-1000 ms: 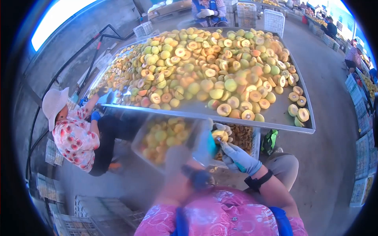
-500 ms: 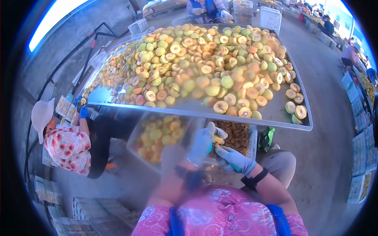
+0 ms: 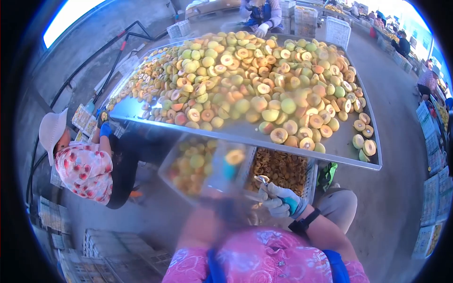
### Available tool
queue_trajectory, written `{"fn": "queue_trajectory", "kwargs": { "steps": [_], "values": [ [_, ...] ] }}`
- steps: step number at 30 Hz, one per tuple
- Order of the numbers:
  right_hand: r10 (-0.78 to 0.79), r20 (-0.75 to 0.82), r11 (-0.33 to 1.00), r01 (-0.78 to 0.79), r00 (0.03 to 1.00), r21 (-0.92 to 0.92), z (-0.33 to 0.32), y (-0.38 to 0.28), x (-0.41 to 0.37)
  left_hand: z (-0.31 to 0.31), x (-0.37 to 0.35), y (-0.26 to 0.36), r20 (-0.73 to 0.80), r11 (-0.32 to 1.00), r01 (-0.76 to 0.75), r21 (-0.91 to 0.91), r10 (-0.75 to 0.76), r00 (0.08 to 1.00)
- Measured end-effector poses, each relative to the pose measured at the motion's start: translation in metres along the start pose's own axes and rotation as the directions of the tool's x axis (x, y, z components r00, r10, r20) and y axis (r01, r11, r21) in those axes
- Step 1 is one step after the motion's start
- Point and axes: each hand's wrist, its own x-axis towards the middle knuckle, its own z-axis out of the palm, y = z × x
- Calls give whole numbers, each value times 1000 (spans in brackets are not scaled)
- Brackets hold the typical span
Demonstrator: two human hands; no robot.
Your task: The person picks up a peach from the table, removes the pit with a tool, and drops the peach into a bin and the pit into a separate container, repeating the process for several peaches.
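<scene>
My left hand [image 3: 222, 172], in a pale glove, is smeared by motion over the crate of whole fruit [image 3: 191, 166]. At its fingertips is an orange-yellow peach half [image 3: 234, 156]. My right hand [image 3: 282, 200], gloved in grey and teal, is closed around a small metal pitting tool with a rounded, spoon-like end [image 3: 262, 179]. That tool stands over the near edge of a white crate [image 3: 311, 177] filled with brown fruit stones [image 3: 278, 167]. Beyond both hands, a metal-rimmed table [image 3: 245, 143] carries a large heap of halved and whole yellow-green peaches [image 3: 255, 89].
A co-worker in a light hat [image 3: 78, 160] sits at the left. Another person [image 3: 264, 16] works across the table. Stacked crates [image 3: 432, 184] line the right side, and more crates [image 3: 118, 250] lie at lower left. A green bag [image 3: 326, 175] is beside the stone crate.
My hands were together at the fruit; now they are apart. The left has moved left with the peach half, while the right has dropped slightly, its tool now in plain sight. The view has shifted slightly.
</scene>
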Motion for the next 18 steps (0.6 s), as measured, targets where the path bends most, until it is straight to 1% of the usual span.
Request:
{"fn": "queue_trajectory", "kwargs": {
  "steps": [1,2,3,4,5,6,7,8,9,11,12,14,15,16,18],
  "values": [
    [-13,-26,1000,13,1000,-1,-8,1,-1,-19,9,18,-39,985,3,175,4,999],
    [-28,-36,1000,28,999,-1,-29,6,2,-26,7,33,-142,834,-83,545,190,972],
    [-25,263,970,-40,965,241,-58,13,10,-25,-13,59,121,607,-294,739,310,943],
    [-95,532,884,-175,841,434,-75,17,13,-55,0,67,332,45,-365,930,326,885],
    [-79,503,891,-166,861,423,-79,18,12,-85,17,69,516,-533,-341,774,220,828],
    [-85,496,891,-157,864,426,-74,15,8,-106,20,63,522,-529,-350,773,216,825],
    [-10,233,945,-67,972,319,-61,12,2,-126,17,55,498,-487,-318,813,300,814],
    [24,-58,982,-13,998,187,-50,9,-1,-133,18,51,469,-442,-289,849,380,797],
    [15,-62,982,-3,998,188,-43,6,-1,-124,20,57,476,-441,-298,846,376,795],
    [-22,-183,999,14,983,-43,-32,4,1,-104,13,75,460,-511,-275,814,278,843],
    [-26,-186,999,19,982,-40,-30,4,0,-85,6,84,464,-510,-281,813,274,843],
    [44,-169,998,-35,985,56,-29,0,0,-46,-2,96,594,-504,-368,781,420,686],
    [35,-171,998,-25,985,57,-28,-2,-1,-50,15,88,459,-319,-335,887,517,723],
    [39,-184,999,-34,982,29,-28,-2,-3,-44,20,84,462,-318,-340,885,512,724],
    [54,-199,999,-55,979,5,-20,-3,-6,8,19,78,595,-233,-553,800,428,680]
  ]
}}
